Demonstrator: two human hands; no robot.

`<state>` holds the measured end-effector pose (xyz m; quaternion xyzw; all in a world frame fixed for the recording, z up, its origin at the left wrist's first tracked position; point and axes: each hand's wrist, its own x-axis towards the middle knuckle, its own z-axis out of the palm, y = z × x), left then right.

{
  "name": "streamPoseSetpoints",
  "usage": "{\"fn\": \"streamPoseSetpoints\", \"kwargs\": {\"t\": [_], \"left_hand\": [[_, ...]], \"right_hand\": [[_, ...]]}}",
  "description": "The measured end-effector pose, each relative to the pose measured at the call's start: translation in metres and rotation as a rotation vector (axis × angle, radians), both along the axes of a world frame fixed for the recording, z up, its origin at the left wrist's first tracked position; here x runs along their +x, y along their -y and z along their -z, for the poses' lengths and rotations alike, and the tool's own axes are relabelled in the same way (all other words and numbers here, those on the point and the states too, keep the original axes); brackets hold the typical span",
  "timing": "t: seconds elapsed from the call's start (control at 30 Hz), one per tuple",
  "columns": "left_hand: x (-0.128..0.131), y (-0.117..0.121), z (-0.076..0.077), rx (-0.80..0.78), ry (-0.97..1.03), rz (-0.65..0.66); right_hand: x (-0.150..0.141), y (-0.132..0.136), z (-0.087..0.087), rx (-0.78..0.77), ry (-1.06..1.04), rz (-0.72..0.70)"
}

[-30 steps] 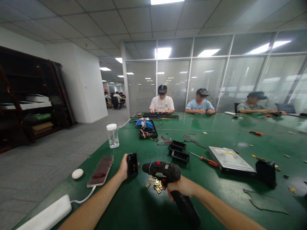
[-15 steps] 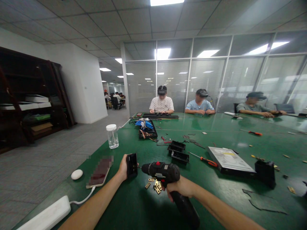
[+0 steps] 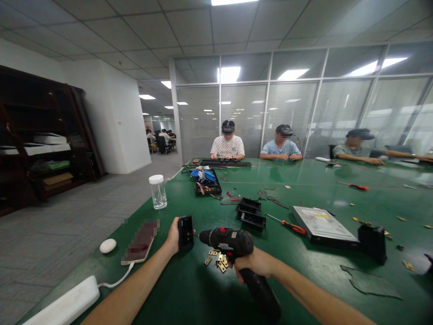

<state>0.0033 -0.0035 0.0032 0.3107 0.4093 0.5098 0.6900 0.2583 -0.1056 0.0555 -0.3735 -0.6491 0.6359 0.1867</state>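
My left hand (image 3: 174, 235) is closed around a small black rectangular part (image 3: 186, 232), holding it upright above the green table (image 3: 189, 293). My right hand (image 3: 253, 264) grips the handle of a black cordless drill (image 3: 237, 253). The drill's tip points left, right at the side of the black part. Several small brass pieces (image 3: 218, 262) lie on the table just under the drill.
A phone (image 3: 142, 241), a white mouse-like object (image 3: 108, 245) and a white power strip (image 3: 64, 307) lie left. A clear jar (image 3: 158, 192), black trays (image 3: 252, 214), an orange screwdriver (image 3: 287, 223), a disc drive (image 3: 323, 223) and a black box (image 3: 372, 243) lie ahead. Three people sit at the far side.
Hands, drill and black part hold nearly the same position; the view has only shifted slightly.
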Motion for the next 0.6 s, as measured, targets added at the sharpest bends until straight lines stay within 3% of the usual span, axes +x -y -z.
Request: {"fn": "streamPoseSetpoints", "kwargs": {"t": [0.6], "left_hand": [[0.0006, -0.0001, -0.0003, -0.014, 0.018, 0.001]], "right_hand": [[-0.0014, 0.0003, -0.0010, -0.002, 0.028, -0.006]]}}
